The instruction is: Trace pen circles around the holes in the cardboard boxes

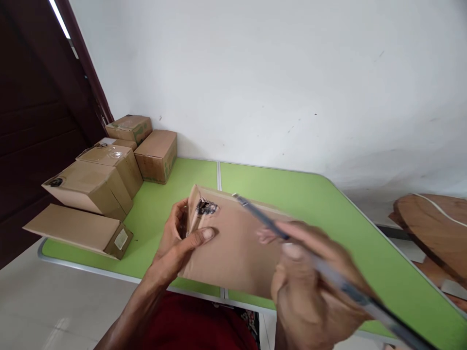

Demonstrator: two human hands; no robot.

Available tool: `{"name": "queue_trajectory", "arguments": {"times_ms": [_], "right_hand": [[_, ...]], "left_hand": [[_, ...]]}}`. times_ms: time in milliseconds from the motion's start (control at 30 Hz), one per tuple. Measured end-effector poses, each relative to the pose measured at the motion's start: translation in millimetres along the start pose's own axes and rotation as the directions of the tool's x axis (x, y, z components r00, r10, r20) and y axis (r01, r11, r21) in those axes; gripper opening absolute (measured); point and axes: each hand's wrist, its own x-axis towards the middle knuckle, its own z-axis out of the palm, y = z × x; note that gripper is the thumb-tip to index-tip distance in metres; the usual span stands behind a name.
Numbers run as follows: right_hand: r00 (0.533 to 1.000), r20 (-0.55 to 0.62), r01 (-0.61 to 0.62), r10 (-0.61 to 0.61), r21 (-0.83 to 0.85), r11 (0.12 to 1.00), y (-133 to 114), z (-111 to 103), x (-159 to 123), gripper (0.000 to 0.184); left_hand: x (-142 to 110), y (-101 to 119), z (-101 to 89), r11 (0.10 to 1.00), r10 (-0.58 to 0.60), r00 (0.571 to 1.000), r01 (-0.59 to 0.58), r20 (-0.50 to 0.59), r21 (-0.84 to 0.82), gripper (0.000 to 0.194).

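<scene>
A brown cardboard box (233, 253) is tilted up above the table in front of me. A dark, torn-looking patch (206, 207) marks its upper left corner. My left hand (186, 238) grips the box's left end, thumb on the broad face and fingers behind the edge. In my right hand (314, 282), closed fingers hold a slim grey pen-like tool (260, 216) with a pale metal tip. The tip points at the box's upper edge; whether it touches cannot be made out. Motion blurs this hand and the tool's rear end.
Several cardboard boxes stand at the left of the green folding table (277, 182), among them a long flat box (76, 228) at its front left edge. A white wall (255, 87) rises behind. A dark door (32, 121) is at left, a brown wooden top (434, 233) at right.
</scene>
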Motion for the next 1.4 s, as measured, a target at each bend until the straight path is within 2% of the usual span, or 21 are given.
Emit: {"name": "queue_trajectory", "arguments": {"times_ms": [67,133,167,200,233,267,300,367,467,533,667,767,867,933,967,1033,1100,1200,1300,1333,1400], "right_hand": [[0.983,-0.182,0.023,-0.016,0.038,0.999,15,-2,11,0.017],[0.969,-0.241,0.023,-0.048,-0.103,0.994,44,-10,18,0.018],[0.99,-0.138,-0.005,-0.03,-0.241,0.97,64,-16,18,0.02],[0.998,0.063,-0.003,0.03,-0.399,0.917,85,-22,16,0.024],[0.947,0.307,0.099,0.089,-0.547,0.831,107,-28,12,0.031],[0.824,0.531,0.245,0.198,-0.649,0.72,128,-34,6,0.039],[0.749,0.605,0.294,0.272,-0.671,0.68,147,-37,-1,0.043],[0.626,0.682,0.378,0.378,-0.69,0.617,178,-39,-16,0.05],[0.531,0.699,0.444,0.479,-0.711,0.546,203,-33,-36,0.047],[0.489,0.692,0.477,0.532,-0.722,0.501,210,-28,-46,0.039],[0.465,0.654,0.496,0.596,-0.75,0.437,210,-23,-54,0.044],[0.491,0.594,0.46,0.638,-0.798,0.389,195,-30,-53,0.06],[0.597,0.4,0.336,0.695,-0.912,0.237,168,-51,-55,0.056],[0.671,0.174,0.185,0.72,-0.981,0.065,150,-71,-61,0.045],[0.682,0.061,0.104,0.729,-0.994,-0.014,142,-81,-64,0.056],[0.649,-0.108,-0.025,0.753,-0.992,-0.121,133,-98,-70,0.078],[0.581,-0.18,-0.096,0.794,-0.984,-0.153,131,-108,-72,0.08],[0.488,-0.186,-0.142,0.853,-0.981,-0.133,138,-115,-64,0.077],[0.388,-0.192,-0.207,0.901,-0.971,-0.118,152,-123,-51,0.09],[0.351,-0.215,-0.264,0.911,-0.957,-0.124,158,-127,-48,0.093],[0.321,-0.222,-0.409,0.921,-0.909,-0.077,172,-138,-47,0.081]], "left_hand": [[5,-2,-10.2,0.999,0.027,0.997,-0.024,-0.066,0.046,0.093],[10,-2,-22.6,0.991,0.088,0.983,-0.069,-0.162,0.118,0.095],[13,-2,-28.8,0.983,0.127,0.968,-0.094,-0.215,0.159,0.097],[16,-2,-34.5,0.973,0.17,0.949,-0.119,-0.266,0.2,0.1],[19,-1,-39.5,0.961,0.214,0.927,-0.142,-0.308,0.238,0.102],[21,-1,-43.7,0.948,0.255,0.905,-0.164,-0.34,0.274,0.104],[23,0,-47.0,0.934,0.29,0.886,-0.181,-0.362,0.307,0.104],[26,0,-51.3,0.913,0.335,0.861,-0.195,-0.382,0.359,0.104],[30,-1,-53.8,0.91,0.325,0.861,-0.171,-0.391,0.379,0.104],[32,-3,-54.4,0.918,0.309,0.866,-0.164,-0.393,0.36,0.105],[36,-8,-57.5,0.924,0.295,0.87,-0.155,-0.395,0.35,0.105],[37,-15,-61.3,0.929,0.284,0.882,-0.157,-0.375,0.336,0.102],[37,-19,-63.0,0.939,0.269,0.894,-0.161,-0.358,0.303,0.101],[36,-19,-61.3,0.944,0.258,0.895,-0.152,-0.364,0.294,0.103],[35,-18,-59.5,0.945,0.252,0.897,-0.148,-0.363,0.29,0.103],[34,-16,-54.3,0.95,0.243,0.903,-0.148,-0.355,0.274,0.102],[32,-12,-48.2,0.957,0.228,0.911,-0.144,-0.343,0.252,0.101],[28,-7,-41.3,0.967,0.209,0.92,-0.144,-0.333,0.209,0.1],[24,-3,-39.8,0.97,0.221,0.925,-0.176,-0.31,0.167,0.098],[22,-2,-40.4,0.97,0.225,0.926,-0.184,-0.303,0.16,0.098],[21,1,-42.2,0.969,0.229,0.928,-0.188,-0.294,0.162,0.098]]}}
